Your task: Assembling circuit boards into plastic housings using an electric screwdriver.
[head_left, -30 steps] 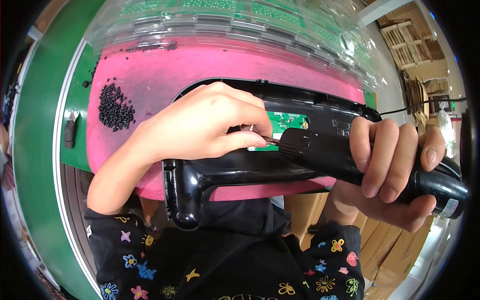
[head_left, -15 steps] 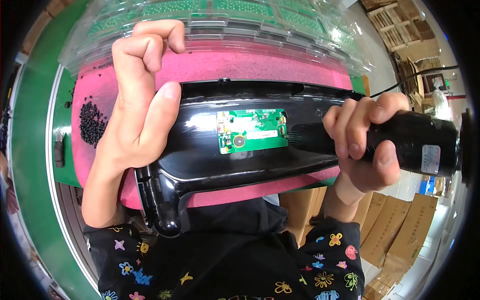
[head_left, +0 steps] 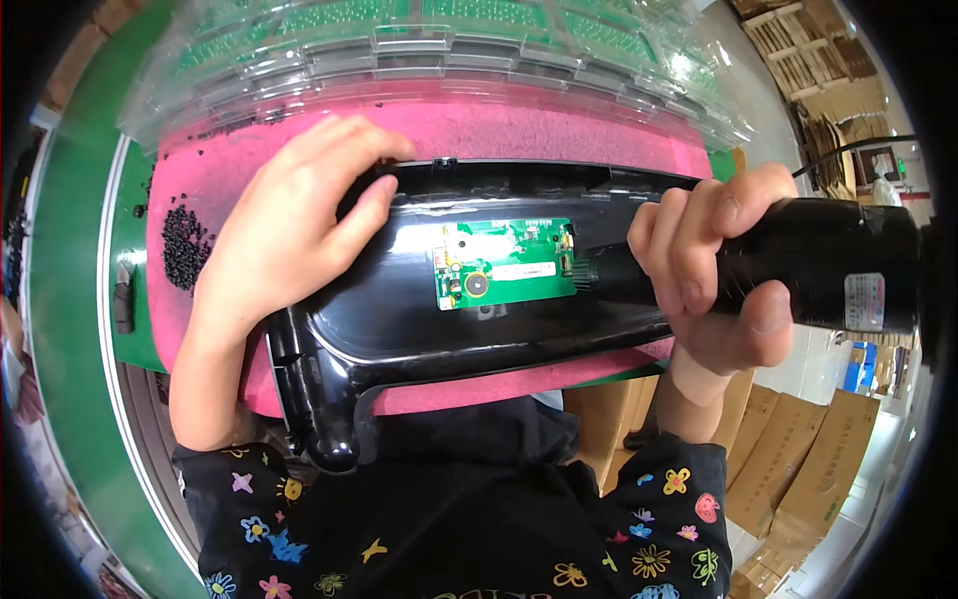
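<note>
A black plastic housing (head_left: 419, 344) lies open side up, with a rounded leg at its near left. Inside it is a green circuit board (head_left: 519, 285) with a round part and a white strip. My left hand (head_left: 299, 215) grips the housing's left end, fingers bent over the far rim, thumb on the inner side. My right hand (head_left: 714, 260) is closed round a thick black cylindrical handheld tool (head_left: 818, 265) with a bristled nozzle. Its bristles meet the board's right edge. The palm hides part of the tool.
The housing rests on a pink mat (head_left: 559, 125). Small black pieces (head_left: 185, 250) are heaped at the left. Clear plastic trays (head_left: 449, 45) of green boards stand behind. A black cable (head_left: 858, 145) runs at right; cardboard boxes (head_left: 808, 469) stand on the floor.
My left hand has come down from a raised, curled pose onto the housing's left end and far rim. The tool in my right hand has shifted slightly.
</note>
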Motion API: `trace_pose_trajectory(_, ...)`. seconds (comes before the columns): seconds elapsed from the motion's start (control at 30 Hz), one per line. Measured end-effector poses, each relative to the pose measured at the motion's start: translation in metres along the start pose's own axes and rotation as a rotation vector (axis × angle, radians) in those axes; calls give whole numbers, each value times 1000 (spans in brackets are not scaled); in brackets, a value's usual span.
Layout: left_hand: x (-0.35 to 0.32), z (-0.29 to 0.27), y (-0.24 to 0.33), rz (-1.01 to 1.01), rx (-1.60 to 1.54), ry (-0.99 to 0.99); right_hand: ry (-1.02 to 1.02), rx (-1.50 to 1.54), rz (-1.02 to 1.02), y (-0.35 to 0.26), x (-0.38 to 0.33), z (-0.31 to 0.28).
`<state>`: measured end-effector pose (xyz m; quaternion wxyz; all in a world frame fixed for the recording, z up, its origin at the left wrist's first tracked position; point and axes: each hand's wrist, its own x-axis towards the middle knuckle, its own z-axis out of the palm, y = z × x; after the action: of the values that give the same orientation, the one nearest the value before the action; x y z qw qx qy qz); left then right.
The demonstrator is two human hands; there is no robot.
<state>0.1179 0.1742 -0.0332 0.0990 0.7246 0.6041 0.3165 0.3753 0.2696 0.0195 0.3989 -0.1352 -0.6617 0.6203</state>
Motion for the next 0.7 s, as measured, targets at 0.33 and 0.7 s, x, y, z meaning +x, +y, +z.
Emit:
trace_pose_trajectory(0.33,-5,-5,17,-61,39,-209,491,625,237,-11,3,-61)
trace_pose_trajectory(0.7,-24,-32,73,-61,231,51,1387,-643,-483,-29,-157,-199)
